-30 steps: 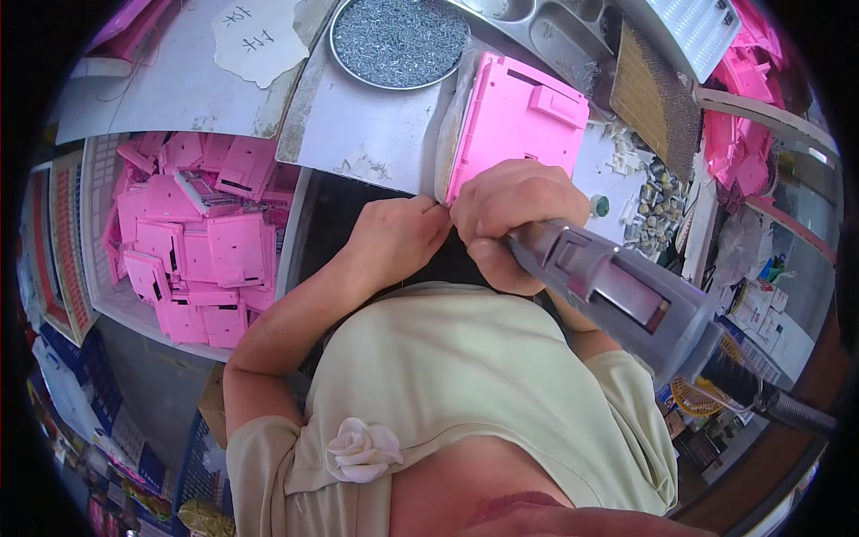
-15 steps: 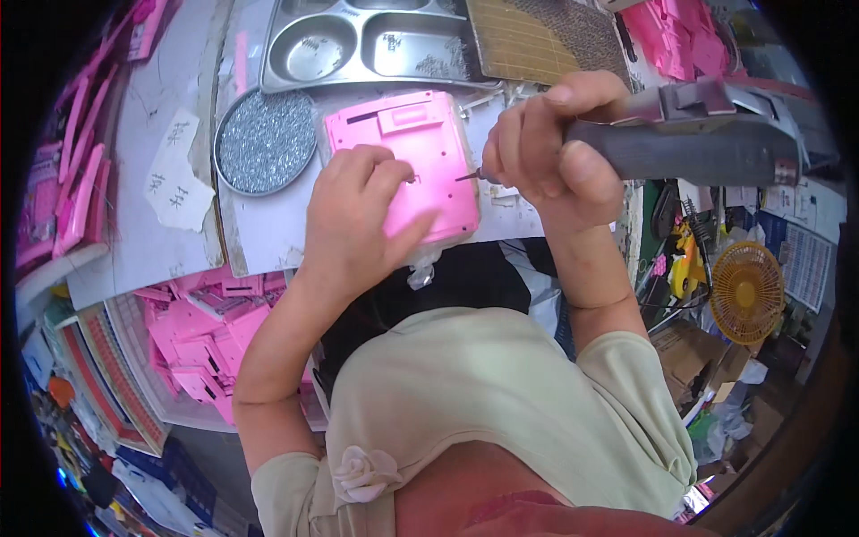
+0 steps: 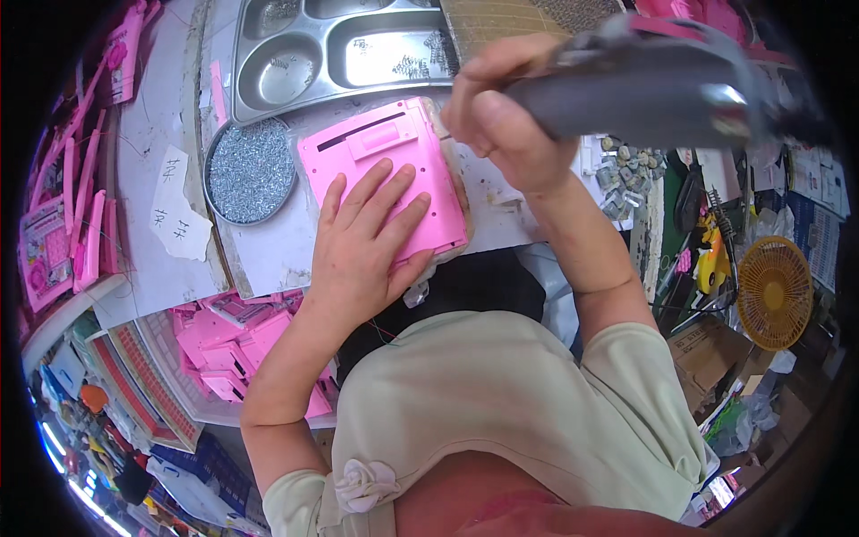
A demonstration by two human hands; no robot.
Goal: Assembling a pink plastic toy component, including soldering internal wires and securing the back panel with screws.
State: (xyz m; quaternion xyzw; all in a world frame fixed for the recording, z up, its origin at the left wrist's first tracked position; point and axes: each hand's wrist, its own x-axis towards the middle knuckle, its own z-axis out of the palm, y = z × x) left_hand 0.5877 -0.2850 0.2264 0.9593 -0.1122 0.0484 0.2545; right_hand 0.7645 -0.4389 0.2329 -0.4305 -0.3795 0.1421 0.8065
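A pink plastic casing (image 3: 358,161) with a long slot and small holes lies on the worktable in front of me. My left hand (image 3: 362,237) rests flat on it, fingers spread over its lower half. In my right hand (image 3: 510,116) is a grey electric screwdriver (image 3: 635,103), blurred by motion and held close to the casing's far right corner. The fingers hide its tip. Left of the casing stands a round dish (image 3: 250,170) full of small silvery screws.
A steel compartment tray (image 3: 344,80) holding dark small parts sits at the back, beside a cardboard sheet (image 3: 492,22). Several metal pieces (image 3: 626,170) lie to the right. A crate (image 3: 201,394) of pink parts stands below the table at left. A yellow fan (image 3: 775,294) is at right.
My left hand has gone from bent fingers over the casing's middle to lying flat on it. The right hand and screwdriver have moved up and left. The whole view has shifted slightly.
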